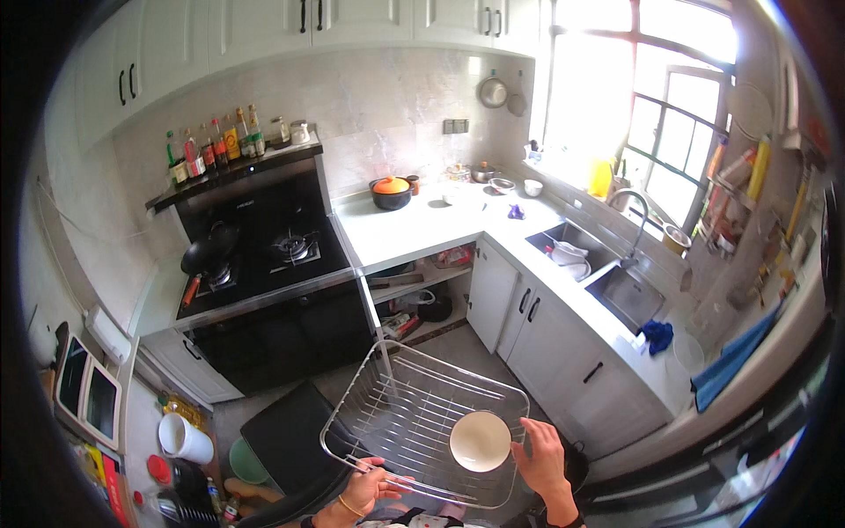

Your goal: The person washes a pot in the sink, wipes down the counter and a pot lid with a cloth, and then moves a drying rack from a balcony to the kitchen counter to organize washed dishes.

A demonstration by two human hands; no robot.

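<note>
A wire dish rack (422, 396) of shiny metal is held up in front of me, above the floor. My left hand (373, 485) grips its near rim at the left, fingers curled round the wire. In the rack's right part sits a cream-coloured bowl (480, 441), its open side facing up. My right hand (542, 455) is just right of the bowl, fingers apart, the thumb close to the bowl's rim; whether it touches the bowl or the rack's wire I cannot tell.
Ahead are a black gas stove (264, 264) with a wok (210, 249), a white countertop (409, 231) with an orange-lidded pot (391, 193), and a double sink (624, 297) holding dishes. An open lower cabinet (422, 297) lies beyond the rack. Bottles and a white pitcher (185, 438) stand at the left.
</note>
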